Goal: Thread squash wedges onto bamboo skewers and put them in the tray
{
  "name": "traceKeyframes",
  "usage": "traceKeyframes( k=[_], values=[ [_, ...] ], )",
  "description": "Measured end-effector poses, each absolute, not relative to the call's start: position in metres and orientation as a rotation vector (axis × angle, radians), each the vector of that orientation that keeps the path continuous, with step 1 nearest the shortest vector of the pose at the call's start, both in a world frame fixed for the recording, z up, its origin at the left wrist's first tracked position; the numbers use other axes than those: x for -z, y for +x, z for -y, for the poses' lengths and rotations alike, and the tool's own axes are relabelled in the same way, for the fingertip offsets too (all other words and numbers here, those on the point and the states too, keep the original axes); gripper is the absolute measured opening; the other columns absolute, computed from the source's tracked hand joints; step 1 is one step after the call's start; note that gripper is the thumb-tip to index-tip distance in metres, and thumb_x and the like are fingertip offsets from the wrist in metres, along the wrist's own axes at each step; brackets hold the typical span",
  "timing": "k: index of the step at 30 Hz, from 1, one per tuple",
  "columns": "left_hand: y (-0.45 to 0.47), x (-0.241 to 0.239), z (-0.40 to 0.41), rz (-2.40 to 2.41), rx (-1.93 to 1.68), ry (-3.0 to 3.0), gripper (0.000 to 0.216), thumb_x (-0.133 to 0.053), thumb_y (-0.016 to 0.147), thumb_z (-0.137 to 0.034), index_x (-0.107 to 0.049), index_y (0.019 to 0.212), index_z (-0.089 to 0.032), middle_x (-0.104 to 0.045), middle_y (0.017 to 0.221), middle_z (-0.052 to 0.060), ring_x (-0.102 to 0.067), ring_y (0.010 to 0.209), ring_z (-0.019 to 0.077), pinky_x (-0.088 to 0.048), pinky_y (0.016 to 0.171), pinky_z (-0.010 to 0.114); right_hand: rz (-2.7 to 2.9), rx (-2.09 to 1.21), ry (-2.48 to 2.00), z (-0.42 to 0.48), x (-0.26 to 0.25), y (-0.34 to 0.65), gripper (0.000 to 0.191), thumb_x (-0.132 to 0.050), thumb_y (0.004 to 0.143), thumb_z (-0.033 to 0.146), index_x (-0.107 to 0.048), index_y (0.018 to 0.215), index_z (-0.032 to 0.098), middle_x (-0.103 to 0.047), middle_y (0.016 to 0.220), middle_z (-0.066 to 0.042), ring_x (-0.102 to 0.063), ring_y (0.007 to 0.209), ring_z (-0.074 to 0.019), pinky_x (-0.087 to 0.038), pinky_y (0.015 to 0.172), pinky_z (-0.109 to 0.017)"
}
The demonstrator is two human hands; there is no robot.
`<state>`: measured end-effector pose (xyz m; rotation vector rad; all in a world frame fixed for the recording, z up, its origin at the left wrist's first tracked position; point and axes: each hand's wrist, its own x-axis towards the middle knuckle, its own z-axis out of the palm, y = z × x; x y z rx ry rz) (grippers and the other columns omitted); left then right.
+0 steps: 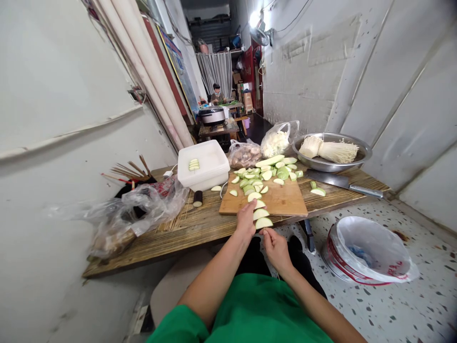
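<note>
A row of half-moon zucchini slices (262, 214), white with thin green rims, runs toward me over the front edge of the wooden cutting board (285, 197). My left hand (245, 219) is closed along the left side of this row, thumb and fingers against the slices. Just below the nearest slice, my right hand (276, 247) is pinched closed on a thin skewer, most of which is hidden by the fingers and the slices. Loose zucchini pieces (266, 175) lie heaped on the back of the board.
A white lidded box (205, 178) bears a skewer of slices (193, 165). Bare skewers (174, 221) and a plastic bag (143, 205) lie left. Right are a cleaver (335, 181) and a steel bowl (332, 166) of enoki mushrooms. Below stands a lined bin (367, 252). A person (216, 95) sits far back.
</note>
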<state>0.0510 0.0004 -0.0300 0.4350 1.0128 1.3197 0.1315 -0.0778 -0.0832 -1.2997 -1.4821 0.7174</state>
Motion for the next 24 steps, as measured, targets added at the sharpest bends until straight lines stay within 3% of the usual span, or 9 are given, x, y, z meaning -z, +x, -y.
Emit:
traceKeyframes(
  k=[18,24],
  values=[
    [0.0554,0.0350,0.0026,-1.041,-1.283,0.477,0.024,-0.069,0.065,-0.030,-0.059,0.074,-0.010,-0.063,0.059,0.007,-0.064,0.063,0.0182,-0.049,0.057,0.027,1.475,-0.725,-1.312,0.0802,0.0857,0.1318,0.036,-0.034,0.089,0.036,-0.060,0.077,0.014,-0.042,0.045,0.004,-0.040,0.041,-0.0112,-0.031,0.044,-0.021],
    [0.0533,0.0359,0.0030,-0.952,-1.270,0.485,0.035,-0.069,0.065,-0.043,-0.059,0.078,-0.012,-0.064,0.063,0.005,-0.061,0.060,0.0151,-0.048,0.055,0.025,1.441,-0.737,-1.303,0.0769,0.0868,0.1357,0.033,-0.036,0.088,0.034,-0.060,0.078,0.014,-0.042,0.046,0.004,-0.040,0.042,-0.0116,-0.031,0.044,-0.021]
  ],
)
